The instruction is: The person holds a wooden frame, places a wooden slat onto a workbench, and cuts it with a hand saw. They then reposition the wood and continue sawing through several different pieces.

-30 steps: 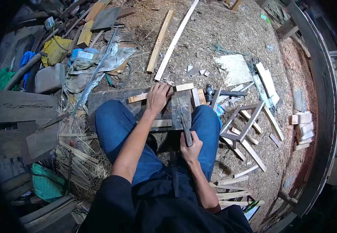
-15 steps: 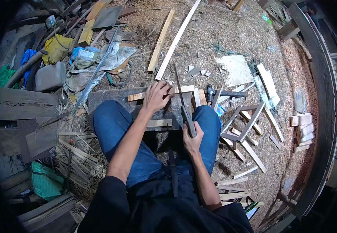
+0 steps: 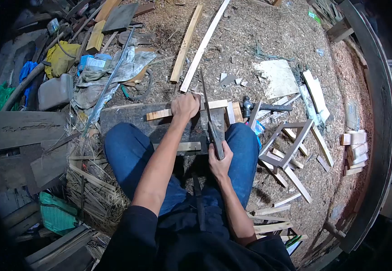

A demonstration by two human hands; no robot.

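My left hand [image 3: 185, 106] is closed around a pale wooden strip [image 3: 159, 114] that lies across a dark low bench [image 3: 122, 114] in front of my knees. In my right hand [image 3: 220, 160] is the handle of a handsaw [image 3: 212, 131], its blade pointing away from me and crossing the strip just right of my left fist. A short wood piece [image 3: 187, 146] lies along the bench's near edge, between my legs. By the strip's right end sit a wood block [image 3: 237, 111] and a hammer [image 3: 246, 108].
A small wooden frame [image 3: 291, 140] stands on the shavings-covered floor at my right. Two long boards [image 3: 205, 45] lie beyond the bench. Stacked blocks [image 3: 355, 151] rest farther right. Rags, a plastic jug [image 3: 56, 91] and scrap wood pile up at the left.
My left hand has turned from spread fingers into a closed grip on the strip. The saw stays in my right hand, nearly in place. The view has shifted slightly.
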